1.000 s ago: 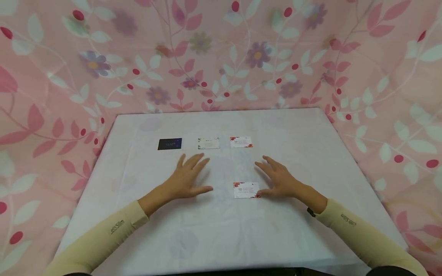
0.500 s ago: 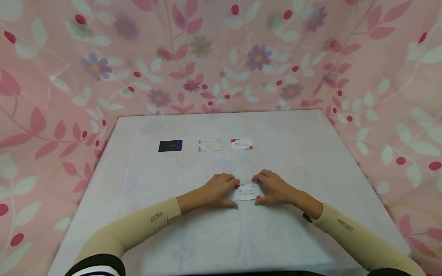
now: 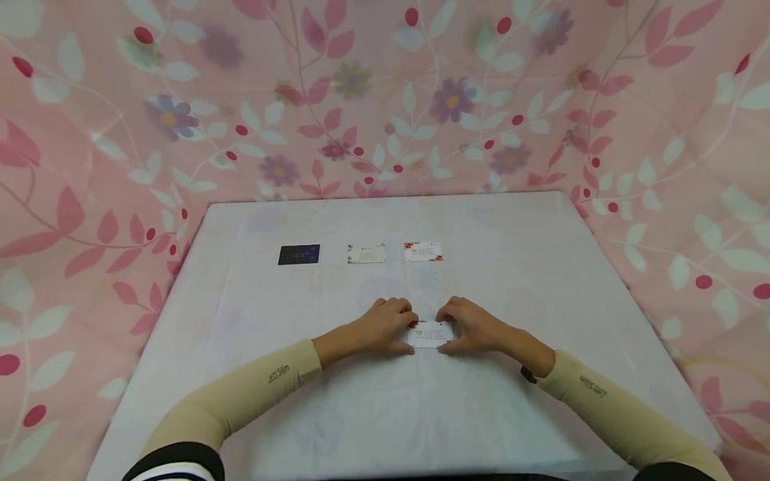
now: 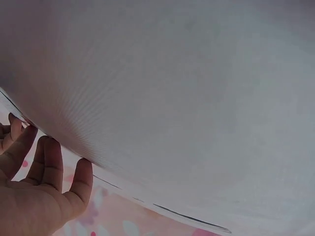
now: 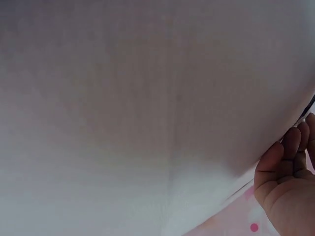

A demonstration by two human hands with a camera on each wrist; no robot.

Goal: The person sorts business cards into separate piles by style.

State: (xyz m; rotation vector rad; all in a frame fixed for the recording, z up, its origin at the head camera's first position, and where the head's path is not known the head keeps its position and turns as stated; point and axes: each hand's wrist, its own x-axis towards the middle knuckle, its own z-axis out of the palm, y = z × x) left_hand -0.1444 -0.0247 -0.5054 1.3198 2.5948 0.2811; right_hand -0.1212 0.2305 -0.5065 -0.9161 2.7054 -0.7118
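Observation:
A white business card (image 3: 432,335) with red floral corners lies flat on the white-covered table, between both hands. My left hand (image 3: 385,327) holds its left edge, with the thumb at the near corner and curled fingers at the far one. On the opposite edge, my right hand (image 3: 472,326) grips the card in the same way. The wrist views show the curled fingers of the left hand (image 4: 44,182) and right hand (image 5: 288,177) against the cloth; the card itself is not clear there. Fingertips cover the card's side edges in the head view.
Farther back on the table (image 3: 289,414) lie a dark blue card (image 3: 299,254), a pale card with leafy corners (image 3: 366,253) and a white card with red floral corners (image 3: 424,252), in a row. A pink floral curtain (image 3: 373,100) surrounds the table's back and sides.
The left hand has swung right and nearer to the card's left side, its spread fingers now curled. The right hand has come slightly closer and closed on the right edge.

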